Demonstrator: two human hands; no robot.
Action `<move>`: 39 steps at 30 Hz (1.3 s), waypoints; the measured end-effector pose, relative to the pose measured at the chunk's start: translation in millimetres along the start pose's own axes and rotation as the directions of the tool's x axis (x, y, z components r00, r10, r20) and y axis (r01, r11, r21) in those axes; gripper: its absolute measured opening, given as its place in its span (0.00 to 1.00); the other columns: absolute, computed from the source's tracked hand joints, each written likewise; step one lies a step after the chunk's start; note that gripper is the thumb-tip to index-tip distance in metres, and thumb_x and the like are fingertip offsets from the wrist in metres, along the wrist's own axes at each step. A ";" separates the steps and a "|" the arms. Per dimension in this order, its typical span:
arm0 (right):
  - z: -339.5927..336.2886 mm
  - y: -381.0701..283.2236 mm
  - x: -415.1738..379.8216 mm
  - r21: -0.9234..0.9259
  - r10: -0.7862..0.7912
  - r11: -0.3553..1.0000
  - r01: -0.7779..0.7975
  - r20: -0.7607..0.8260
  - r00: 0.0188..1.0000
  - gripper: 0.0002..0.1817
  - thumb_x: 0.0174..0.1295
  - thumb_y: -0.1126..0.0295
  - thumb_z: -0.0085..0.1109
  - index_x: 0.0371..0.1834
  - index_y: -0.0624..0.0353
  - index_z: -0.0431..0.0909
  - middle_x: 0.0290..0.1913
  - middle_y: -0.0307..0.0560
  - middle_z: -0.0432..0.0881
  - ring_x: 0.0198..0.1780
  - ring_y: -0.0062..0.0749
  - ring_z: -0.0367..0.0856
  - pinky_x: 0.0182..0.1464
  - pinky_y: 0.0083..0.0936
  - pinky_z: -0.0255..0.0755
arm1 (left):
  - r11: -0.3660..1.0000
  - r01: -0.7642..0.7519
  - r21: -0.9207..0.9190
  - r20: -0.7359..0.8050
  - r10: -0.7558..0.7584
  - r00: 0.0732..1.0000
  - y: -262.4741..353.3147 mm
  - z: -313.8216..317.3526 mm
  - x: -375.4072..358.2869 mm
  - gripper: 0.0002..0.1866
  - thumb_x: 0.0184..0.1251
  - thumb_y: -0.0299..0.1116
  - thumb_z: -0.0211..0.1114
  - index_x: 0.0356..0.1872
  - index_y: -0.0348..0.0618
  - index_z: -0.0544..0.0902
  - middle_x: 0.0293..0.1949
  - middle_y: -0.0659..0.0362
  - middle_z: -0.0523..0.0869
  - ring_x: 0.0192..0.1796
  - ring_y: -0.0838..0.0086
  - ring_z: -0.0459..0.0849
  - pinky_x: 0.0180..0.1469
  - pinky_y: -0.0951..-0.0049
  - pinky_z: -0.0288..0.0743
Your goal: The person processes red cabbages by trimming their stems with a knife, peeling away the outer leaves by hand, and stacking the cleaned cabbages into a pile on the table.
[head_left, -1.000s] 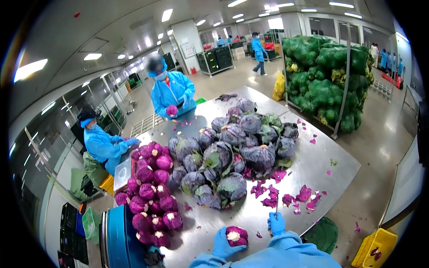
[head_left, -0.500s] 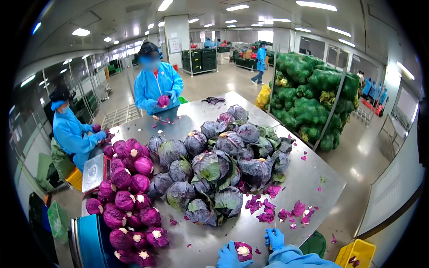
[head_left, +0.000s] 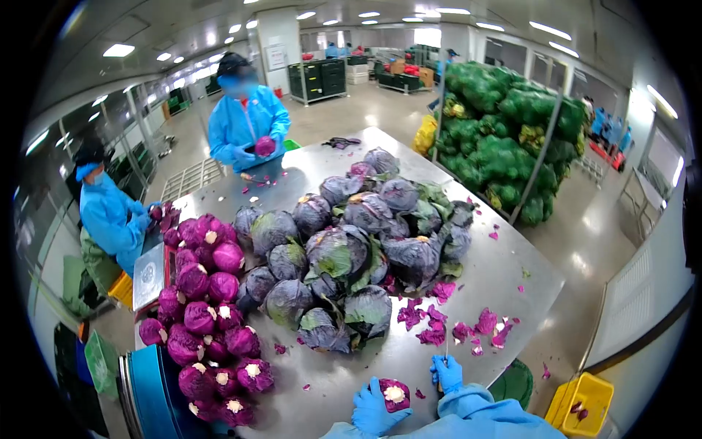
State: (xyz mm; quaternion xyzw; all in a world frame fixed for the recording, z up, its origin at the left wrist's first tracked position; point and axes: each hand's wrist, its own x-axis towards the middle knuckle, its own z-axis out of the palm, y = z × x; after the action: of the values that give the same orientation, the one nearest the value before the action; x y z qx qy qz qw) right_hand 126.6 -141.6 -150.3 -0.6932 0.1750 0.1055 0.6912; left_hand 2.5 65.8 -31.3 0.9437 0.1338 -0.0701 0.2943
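Note:
My left hand (head_left: 371, 411), in a blue glove, holds a small trimmed red cabbage (head_left: 395, 394) with its white cut stem facing up, just above the near edge of the steel table (head_left: 512, 267). My right hand (head_left: 447, 372), also gloved, grips a thin knife (head_left: 447, 345) whose blade points up and away. Purple leaf scraps (head_left: 439, 333) lie just beyond the knife. A heap of untrimmed dark cabbages (head_left: 351, 249) fills the table's middle. Trimmed bright purple cabbages (head_left: 208, 307) are stacked at the left.
Two people in blue coats work at the table: one at the far end (head_left: 245, 124) holding a cabbage, one at the left (head_left: 106, 216). Netted green sacks (head_left: 512, 124) fill a rack at the right. A yellow crate (head_left: 581, 402) sits on the floor; a blue bin (head_left: 150, 391) is near left.
The camera has tilted down and shifted a little. My hands stay at the near edge with the cabbage and knife; the cabbage sits slightly lower in view than a second ago.

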 end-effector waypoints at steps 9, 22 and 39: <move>11.8 -2.2 26.0 -0.410 0.043 0.912 -0.023 0.039 0.998 0.19 0.68 0.54 0.47 0.40 0.61 0.78 0.32 0.53 0.82 0.29 0.42 0.81 0.37 0.40 0.75 | 0.987 -0.104 -0.126 0.048 0.110 0.993 -12.2 5.1 1.0 0.63 0.38 0.51 0.82 0.71 0.29 0.52 0.67 0.37 0.60 0.70 0.47 0.60 0.72 0.57 0.55; 97.8 -3.7 40.9 -0.104 -0.210 0.976 0.192 -0.211 0.955 0.14 0.68 0.55 0.46 0.41 0.52 0.75 0.36 0.56 0.82 0.34 0.56 0.81 0.37 0.49 0.72 | 0.980 -0.200 0.016 0.060 0.198 0.978 -18.1 9.5 19.1 0.48 0.52 0.47 0.76 0.67 0.28 0.61 0.65 0.41 0.68 0.67 0.58 0.67 0.70 0.63 0.59; 100.1 50.4 83.5 0.043 -0.193 0.981 0.190 0.080 0.978 0.14 0.69 0.54 0.50 0.40 0.54 0.71 0.26 0.49 0.77 0.24 0.39 0.76 0.28 0.38 0.69 | 0.974 0.086 -0.208 -0.038 -0.096 0.995 -36.0 30.9 -0.7 0.70 0.32 0.52 0.84 0.73 0.30 0.47 0.71 0.38 0.54 0.73 0.50 0.56 0.73 0.60 0.54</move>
State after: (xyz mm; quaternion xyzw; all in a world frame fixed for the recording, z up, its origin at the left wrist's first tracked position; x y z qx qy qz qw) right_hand 193.2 -49.2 -231.4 -0.6895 0.0801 0.0643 0.7170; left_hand -10.4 76.4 -75.7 0.9024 0.1904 -0.0469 0.3837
